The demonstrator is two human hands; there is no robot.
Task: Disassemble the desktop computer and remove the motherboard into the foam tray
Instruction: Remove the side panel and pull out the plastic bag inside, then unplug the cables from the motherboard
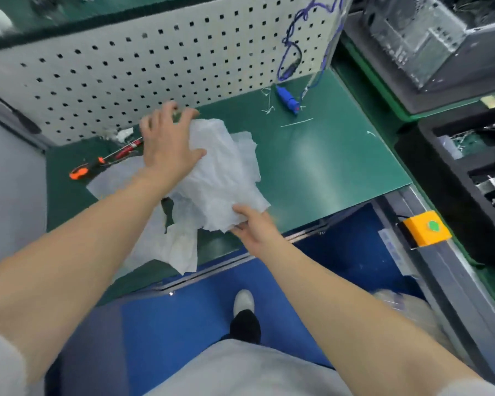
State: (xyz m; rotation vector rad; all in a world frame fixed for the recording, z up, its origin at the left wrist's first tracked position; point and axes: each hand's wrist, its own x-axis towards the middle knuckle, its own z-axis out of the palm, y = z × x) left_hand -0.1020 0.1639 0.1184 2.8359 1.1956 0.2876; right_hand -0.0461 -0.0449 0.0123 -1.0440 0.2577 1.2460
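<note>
Head view: the left hand lies spread, fingers straight, on crumpled thin white sheets on the green table. The right hand pinches their near fringe, thumb on top. Past the table's right edge stand the blurred grey metal computer case and the black foam tray, both cut off; the tray perhaps holds parts.

Hands: two, the left hand and the right hand. Screwdrivers: two, one orange screwdriver and one red screwdriver. Sheets: one crumpled white pile; the number of sheets cannot be determined. Pegboard: one. Blue plug: one. Yellow box: one, carrying one green button. Computer case: one. Foam tray: one. Shoe: one.
</note>
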